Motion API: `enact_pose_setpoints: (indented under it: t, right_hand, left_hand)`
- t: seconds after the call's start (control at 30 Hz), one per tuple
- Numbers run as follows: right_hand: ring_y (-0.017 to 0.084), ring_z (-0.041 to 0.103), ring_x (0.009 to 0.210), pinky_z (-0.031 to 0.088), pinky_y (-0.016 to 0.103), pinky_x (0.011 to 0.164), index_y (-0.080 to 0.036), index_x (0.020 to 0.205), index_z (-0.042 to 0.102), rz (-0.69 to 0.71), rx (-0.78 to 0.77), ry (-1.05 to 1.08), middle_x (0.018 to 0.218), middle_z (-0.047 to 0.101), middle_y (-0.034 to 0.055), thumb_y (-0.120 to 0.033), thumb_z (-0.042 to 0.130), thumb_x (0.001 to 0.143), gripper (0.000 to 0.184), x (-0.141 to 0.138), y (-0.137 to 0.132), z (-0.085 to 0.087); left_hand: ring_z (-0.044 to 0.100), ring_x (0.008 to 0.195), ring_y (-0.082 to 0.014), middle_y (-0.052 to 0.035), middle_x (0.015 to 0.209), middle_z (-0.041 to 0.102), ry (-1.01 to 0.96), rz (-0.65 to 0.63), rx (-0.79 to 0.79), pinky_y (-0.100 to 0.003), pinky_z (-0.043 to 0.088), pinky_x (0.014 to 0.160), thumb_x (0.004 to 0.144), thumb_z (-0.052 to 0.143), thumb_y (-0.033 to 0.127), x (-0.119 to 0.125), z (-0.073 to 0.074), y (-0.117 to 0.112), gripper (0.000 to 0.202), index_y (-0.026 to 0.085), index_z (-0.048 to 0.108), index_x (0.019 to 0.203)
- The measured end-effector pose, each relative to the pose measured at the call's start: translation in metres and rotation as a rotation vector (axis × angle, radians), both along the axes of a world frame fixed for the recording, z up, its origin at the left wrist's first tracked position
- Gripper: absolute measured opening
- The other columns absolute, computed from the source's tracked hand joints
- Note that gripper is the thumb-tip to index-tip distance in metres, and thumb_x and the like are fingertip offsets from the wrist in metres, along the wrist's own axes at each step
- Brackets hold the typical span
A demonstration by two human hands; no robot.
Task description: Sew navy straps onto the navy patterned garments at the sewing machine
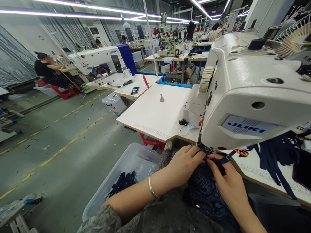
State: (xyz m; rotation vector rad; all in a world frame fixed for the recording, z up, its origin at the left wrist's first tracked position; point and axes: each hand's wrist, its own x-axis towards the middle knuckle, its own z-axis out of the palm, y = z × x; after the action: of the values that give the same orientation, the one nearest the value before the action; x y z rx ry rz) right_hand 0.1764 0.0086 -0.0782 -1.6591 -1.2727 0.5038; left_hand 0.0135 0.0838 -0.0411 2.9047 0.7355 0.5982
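Note:
Under the needle end of a white JUKI sewing machine (245,97), my two hands meet at a navy strap (222,160). My left hand (184,165), with a silver bangle at the wrist, has its fingers curled together at the strap's end; their tips are partly hidden. My right hand (228,178) pinches the strap between thumb and fingers. A small metal buckle (228,158) sits on the strap beside the right fingers. Below the hands, a heap of navy straps (206,191) lies on my lap.
A clear plastic bin (97,197) with navy straps stands at lower left. The white machine table (150,110) holds a small grey tool (161,97). More navy straps (277,155) and orange-handled snips (241,152) lie right. Another person (46,66) sits far left.

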Motion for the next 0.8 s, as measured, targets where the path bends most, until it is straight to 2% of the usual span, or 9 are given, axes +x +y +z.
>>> enact_pose_setpoints:
  t: [0.1,0.2,0.3,0.4,0.5,0.67,0.8]
  right_hand:
    - [0.023,0.06,0.088,0.048,0.039,0.08,-0.024,0.108,0.058,-0.015,0.003,0.02,0.101,0.064,0.0062,-0.046,0.055,0.086,0.031,0.003,0.008,-0.004]
    - [0.02,0.056,0.073,0.048,0.035,0.068,-0.023,0.108,0.052,-0.012,-0.072,0.142,0.087,0.06,0.0031,-0.048,0.06,0.083,0.037,0.007,0.014,-0.01]
    - [0.019,0.058,0.085,0.048,0.032,0.074,-0.025,0.109,0.05,0.033,-0.077,0.315,0.097,0.061,0.0023,-0.049,0.063,0.082,0.038,0.011,0.017,-0.014]
    - [0.018,0.058,0.092,0.048,0.03,0.081,-0.025,0.103,0.052,0.038,-0.064,0.399,0.099,0.062,0.0017,-0.05,0.059,0.084,0.032,0.015,0.019,-0.017]
    - [0.019,0.06,0.09,0.048,0.031,0.082,-0.024,0.1,0.055,0.017,-0.057,0.325,0.096,0.064,0.0031,-0.049,0.055,0.086,0.029,0.024,0.023,-0.018]
    - [0.029,0.064,0.09,0.049,0.038,0.078,-0.019,0.089,0.062,-0.027,-0.146,0.007,0.088,0.07,0.0107,-0.045,0.054,0.078,0.029,0.039,0.039,-0.012]
    - [0.033,0.063,0.1,0.047,0.042,0.088,-0.02,0.08,0.068,0.025,-0.1,-0.128,0.082,0.073,0.0108,-0.042,0.052,0.076,0.028,0.045,0.053,-0.008]
  left_hand:
    - [0.054,0.109,-0.0189,-0.0077,0.125,0.06,-0.06,-0.113,0.181,-0.034,0.04,0.094,0.101,0.035,0.019,-0.005,-0.011,0.0,0.029,0.015,0.054,0.123]
    - [0.051,0.117,-0.0155,-0.0062,0.128,0.06,-0.06,-0.19,0.237,-0.031,0.037,0.097,0.101,0.034,0.017,-0.009,-0.023,-0.007,0.033,0.014,0.052,0.129]
    - [0.045,0.126,-0.0161,-0.0049,0.131,0.059,-0.056,-0.109,0.239,-0.032,0.034,0.098,0.1,0.038,0.023,-0.01,-0.033,-0.015,0.036,0.017,0.048,0.135]
    - [0.044,0.127,-0.0165,-0.0017,0.132,0.058,-0.039,-0.066,0.247,-0.034,0.033,0.097,0.1,0.04,0.025,-0.008,-0.037,-0.019,0.033,0.023,0.052,0.131]
    - [0.045,0.125,-0.0167,-0.0001,0.133,0.056,-0.024,-0.044,0.25,-0.034,0.034,0.095,0.099,0.042,0.025,-0.005,-0.037,-0.02,0.031,0.023,0.055,0.128]
    - [0.045,0.124,-0.0177,-0.0006,0.131,0.057,-0.038,0.053,0.309,-0.033,0.033,0.089,0.1,0.043,0.031,0.002,-0.033,-0.022,0.031,0.023,0.056,0.127]
    - [0.047,0.12,-0.0173,-0.0021,0.127,0.059,-0.06,0.115,0.303,-0.034,0.032,0.089,0.101,0.041,0.036,0.009,-0.032,-0.023,0.033,0.02,0.057,0.125]
